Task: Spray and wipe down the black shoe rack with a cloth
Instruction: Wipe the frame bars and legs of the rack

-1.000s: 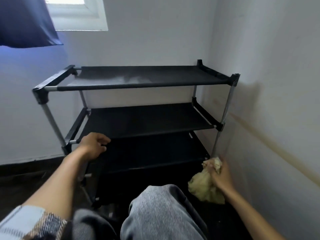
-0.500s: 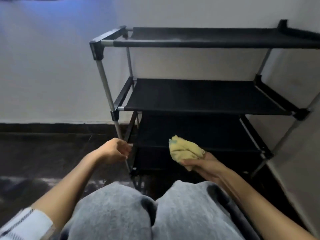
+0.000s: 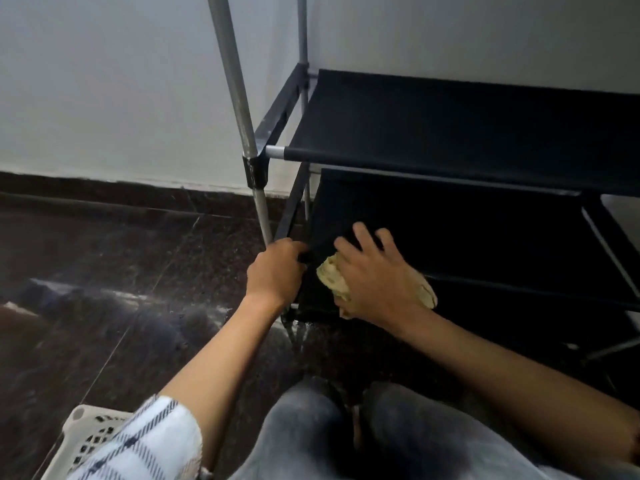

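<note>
Dark polished stone floor (image 3: 104,271) with pale reflections. White wall (image 3: 104,81) far behind, dark skirting (image 3: 86,188) along base. Near left, white perforated plastic basket (image 3: 83,441). Grey trousered knees (image 3: 346,434) near centre. Plaid sleeve (image 3: 152,441) near left.

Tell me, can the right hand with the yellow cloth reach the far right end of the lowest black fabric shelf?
Probably yes: the right hand presses the yellow cloth on that lowest black fabric shelf, and nothing lies along it.

Shelf above (image 3: 450,133) & metal post (image 3: 239,98) crowd lower shelf (image 3: 485,244) access
</note>
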